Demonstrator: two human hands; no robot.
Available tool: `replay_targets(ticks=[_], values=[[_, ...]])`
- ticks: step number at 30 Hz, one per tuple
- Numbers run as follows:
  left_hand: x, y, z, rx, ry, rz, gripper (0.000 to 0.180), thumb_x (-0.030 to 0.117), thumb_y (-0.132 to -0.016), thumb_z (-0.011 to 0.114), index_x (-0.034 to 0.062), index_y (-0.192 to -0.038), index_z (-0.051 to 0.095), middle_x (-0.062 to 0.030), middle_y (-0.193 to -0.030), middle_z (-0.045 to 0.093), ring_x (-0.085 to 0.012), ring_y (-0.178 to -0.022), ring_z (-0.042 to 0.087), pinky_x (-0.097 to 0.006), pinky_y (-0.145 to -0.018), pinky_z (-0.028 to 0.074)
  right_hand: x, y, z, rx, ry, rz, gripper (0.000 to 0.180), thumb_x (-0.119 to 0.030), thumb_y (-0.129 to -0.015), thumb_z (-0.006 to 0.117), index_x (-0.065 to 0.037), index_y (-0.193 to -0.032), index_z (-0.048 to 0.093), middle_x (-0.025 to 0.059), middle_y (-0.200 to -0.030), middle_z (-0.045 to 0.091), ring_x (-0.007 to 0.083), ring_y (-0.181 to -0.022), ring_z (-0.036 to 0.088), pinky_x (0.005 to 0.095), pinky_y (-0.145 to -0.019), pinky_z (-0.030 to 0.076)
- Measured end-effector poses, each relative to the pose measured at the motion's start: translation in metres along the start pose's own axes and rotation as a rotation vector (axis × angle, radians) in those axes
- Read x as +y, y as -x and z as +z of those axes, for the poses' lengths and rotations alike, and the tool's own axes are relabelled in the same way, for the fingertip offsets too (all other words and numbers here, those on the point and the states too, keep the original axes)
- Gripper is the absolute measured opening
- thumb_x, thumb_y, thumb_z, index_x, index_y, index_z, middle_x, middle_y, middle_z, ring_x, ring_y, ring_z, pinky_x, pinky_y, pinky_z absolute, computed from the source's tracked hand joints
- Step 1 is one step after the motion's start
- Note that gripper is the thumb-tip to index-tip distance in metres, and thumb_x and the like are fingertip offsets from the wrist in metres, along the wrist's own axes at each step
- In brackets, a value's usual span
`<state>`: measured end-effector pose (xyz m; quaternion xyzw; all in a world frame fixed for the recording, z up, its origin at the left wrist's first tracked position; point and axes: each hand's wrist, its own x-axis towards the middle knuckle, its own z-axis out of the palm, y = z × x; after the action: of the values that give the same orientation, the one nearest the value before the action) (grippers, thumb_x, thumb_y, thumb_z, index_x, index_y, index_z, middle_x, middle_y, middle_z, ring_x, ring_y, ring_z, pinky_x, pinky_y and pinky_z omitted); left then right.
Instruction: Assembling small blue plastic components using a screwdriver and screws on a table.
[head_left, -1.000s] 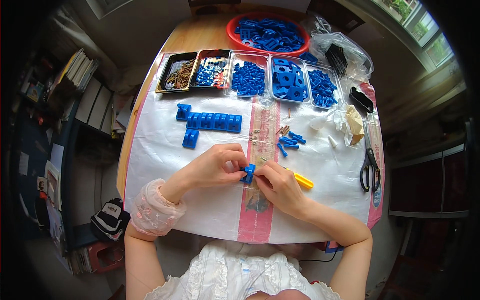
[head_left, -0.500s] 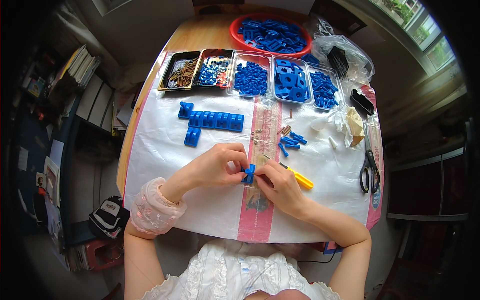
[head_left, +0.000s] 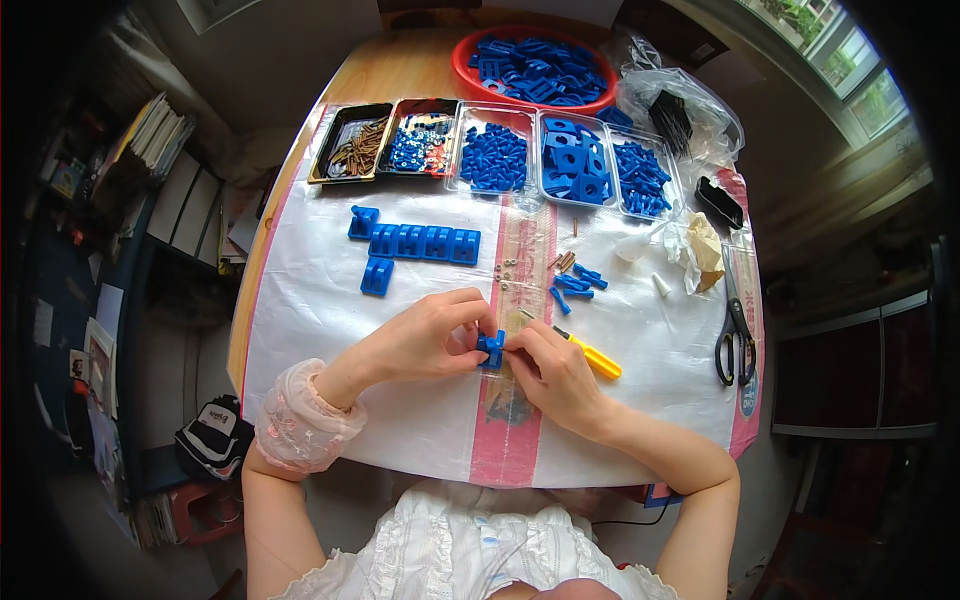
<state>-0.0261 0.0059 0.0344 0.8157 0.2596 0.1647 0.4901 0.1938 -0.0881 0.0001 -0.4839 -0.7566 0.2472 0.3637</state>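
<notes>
- Screwdriver [head_left: 597, 358] with yellow handle, landmark for all places in the head view: flat on the white sheet [head_left: 400, 430], tip pointing away, handle aslant toward near right.
- Blue bracket [head_left: 490, 350], piece in hand: just left of the screwdriver, between both sets of fingertips.
- Left hand [head_left: 435, 328], left of the screwdriver: thumb and bent fingers brought together in a close pinch on the bracket's left part.
- Right hand [head_left: 555, 370], just beside the screwdriver: thumb and forefinger drawn nearly together at the bracket's right edge; too small and covered to tell whether pinching a tiny part or only that edge.
- Good handling, by judgement: keep the bracket steady in the left pinch, low over the sheet; bring right fingertips in straight, with light, even pressure; at any binding, ease off and realign instead of forcing.
- Loose nuts [head_left: 508, 264], beyond and left of the screwdriver's tip; blue pegs [head_left: 574, 283] and brass-coloured pins [head_left: 566, 261], beyond its shaft: best kept clear of moving knuckles.
- Row of similar brackets [head_left: 423, 241]: farther left of the screwdriver and beyond.
- Writing: faded print on the sheet's red band [head_left: 505, 440], left of the screwdriver; characters on the pink edge band [head_left: 750, 310], well to its right; pale lettering on a dark bag [head_left: 215, 432], far left. None copied out.
</notes>
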Motion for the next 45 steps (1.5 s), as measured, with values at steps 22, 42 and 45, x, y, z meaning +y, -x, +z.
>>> replay_targets(ticks=[22,42,45], values=[[-0.007,0.000,0.002,0.085,-0.127,0.112,0.016,-0.005,-0.086,0.077,0.0009,-0.100,0.072,-0.0096,-0.097,0.067,-0.0263,-0.083,0.071,-0.035,-0.071,0.058,0.004,-0.003,0.001,0.008,-0.021,0.024,0.013,-0.001,-0.093,0.069,-0.001,-0.102,0.061,0.0151,-0.095,0.062,0.0358,-0.082,0.067,0.0433,-0.069,0.054],[-0.001,0.002,0.006,0.088,-0.241,0.149,0.014,0.005,-0.091,0.074,0.0016,-0.103,0.070,-0.0131,-0.099,0.066,-0.0348,-0.086,0.070,-0.043,-0.074,0.057,0.002,-0.001,0.001,-0.001,-0.039,0.041,0.011,-0.001,-0.094,0.068,0.000,-0.101,0.060,0.0156,-0.094,0.061,0.0364,-0.083,0.066,0.0436,-0.070,0.052],[-0.004,0.003,0.005,0.079,-0.197,0.123,0.013,0.003,-0.090,0.074,0.0010,-0.103,0.070,-0.0126,-0.099,0.066,-0.0327,-0.086,0.071,-0.041,-0.073,0.059,0.000,0.000,0.001,0.006,0.019,0.008,0.011,0.000,-0.093,0.068,0.000,-0.101,0.060,0.0154,-0.094,0.061,0.0360,-0.082,0.066,0.0432,-0.070,0.053]])
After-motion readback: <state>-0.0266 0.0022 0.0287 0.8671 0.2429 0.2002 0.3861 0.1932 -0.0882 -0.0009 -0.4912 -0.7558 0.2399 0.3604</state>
